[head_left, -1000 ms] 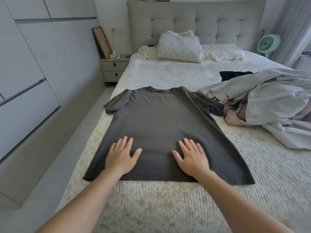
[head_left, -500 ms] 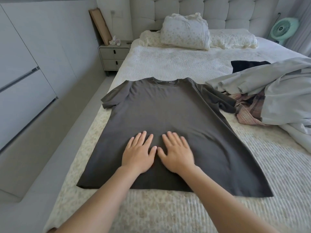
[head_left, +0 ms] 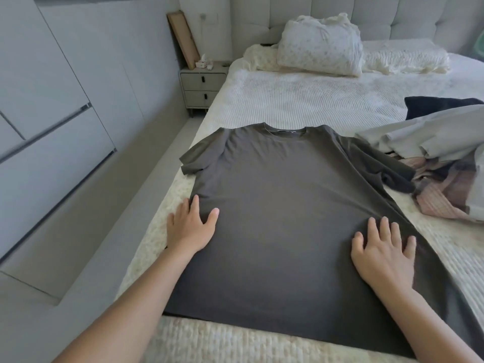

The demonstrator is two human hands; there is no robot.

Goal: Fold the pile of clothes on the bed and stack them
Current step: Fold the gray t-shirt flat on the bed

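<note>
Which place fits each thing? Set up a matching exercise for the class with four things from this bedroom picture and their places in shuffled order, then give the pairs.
Things:
1. grey T-shirt
2. folded quilt
3. tissue box
4. wooden frame

Places:
A. on the nightstand
B. leaning against the wall
C. spread flat under both hands
D. by the headboard

Pairs: 1-C, 2-D, 3-A, 4-B

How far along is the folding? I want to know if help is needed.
Early. Done: the grey T-shirt lies spread flat on the bed. In hand: left hand and right hand press its sides flat. Left: folding it, then the heap of clothes at right; no stack shows.
</note>
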